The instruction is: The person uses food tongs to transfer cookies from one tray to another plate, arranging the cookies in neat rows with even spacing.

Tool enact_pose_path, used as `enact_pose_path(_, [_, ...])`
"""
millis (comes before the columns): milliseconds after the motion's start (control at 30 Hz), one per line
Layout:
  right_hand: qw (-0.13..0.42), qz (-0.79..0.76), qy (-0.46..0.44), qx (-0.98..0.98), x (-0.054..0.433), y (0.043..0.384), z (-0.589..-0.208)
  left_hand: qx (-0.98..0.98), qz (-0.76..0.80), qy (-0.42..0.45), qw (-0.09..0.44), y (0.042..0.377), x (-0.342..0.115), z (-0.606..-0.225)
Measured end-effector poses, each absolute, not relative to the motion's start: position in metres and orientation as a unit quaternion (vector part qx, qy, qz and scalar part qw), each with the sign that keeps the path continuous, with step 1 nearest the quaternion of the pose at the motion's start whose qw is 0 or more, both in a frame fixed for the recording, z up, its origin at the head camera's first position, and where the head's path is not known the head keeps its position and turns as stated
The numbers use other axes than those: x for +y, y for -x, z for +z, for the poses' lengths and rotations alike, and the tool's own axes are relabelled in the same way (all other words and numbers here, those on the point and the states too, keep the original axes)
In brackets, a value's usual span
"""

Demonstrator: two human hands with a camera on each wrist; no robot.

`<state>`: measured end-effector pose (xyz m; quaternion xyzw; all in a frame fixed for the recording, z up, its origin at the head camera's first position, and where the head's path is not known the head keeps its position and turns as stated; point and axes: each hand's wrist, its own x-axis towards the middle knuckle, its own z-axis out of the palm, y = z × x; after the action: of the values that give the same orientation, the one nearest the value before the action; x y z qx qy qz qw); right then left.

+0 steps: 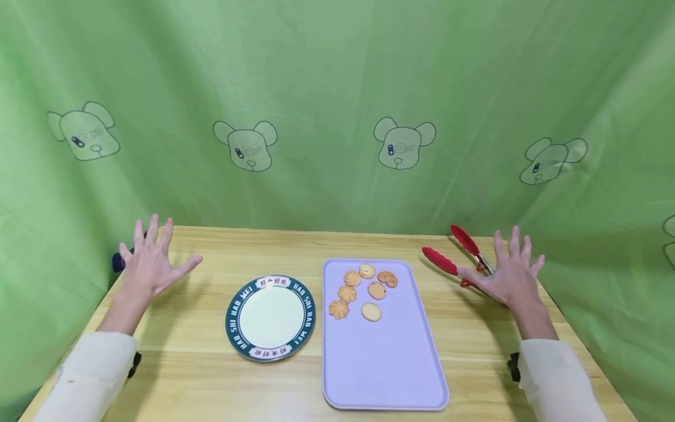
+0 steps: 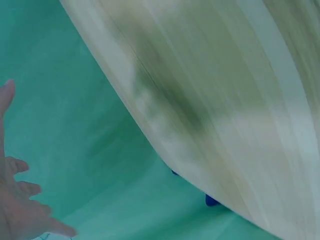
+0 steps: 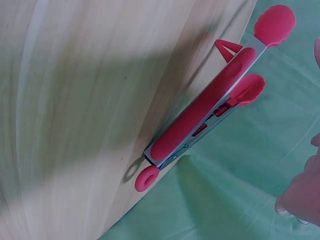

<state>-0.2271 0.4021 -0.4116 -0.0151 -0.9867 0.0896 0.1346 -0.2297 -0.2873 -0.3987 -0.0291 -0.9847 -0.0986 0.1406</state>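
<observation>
- Our left hand [image 1: 149, 267] and right hand [image 1: 512, 281] spread wide, holding nothing.
- The tongs [image 3: 206, 104] lie far right, by the edge of the table [image 1: 211, 384]; our brushing them could tip them off.

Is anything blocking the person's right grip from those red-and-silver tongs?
Nothing visible: the right wrist view shows only a gap between the right grip and the tongs. The flat lavender rectangular tray lies beyond the tongs, out of the way.
</observation>
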Motion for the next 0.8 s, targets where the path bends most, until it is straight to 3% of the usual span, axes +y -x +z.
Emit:
enact_pose_path(333, [0.071,0.149,0.025,-0.986,0.408,0.234,-0.416,-0.964,-0.265,0.03,0.014,0.221,-0.266,-0.41])
enact_pose_path(800, [-0.035,0.191,0.044,-0.98,0.422,0.246,-0.428,-0.92,-0.375,0.008,-0.112,0.208,-0.234,-0.423])
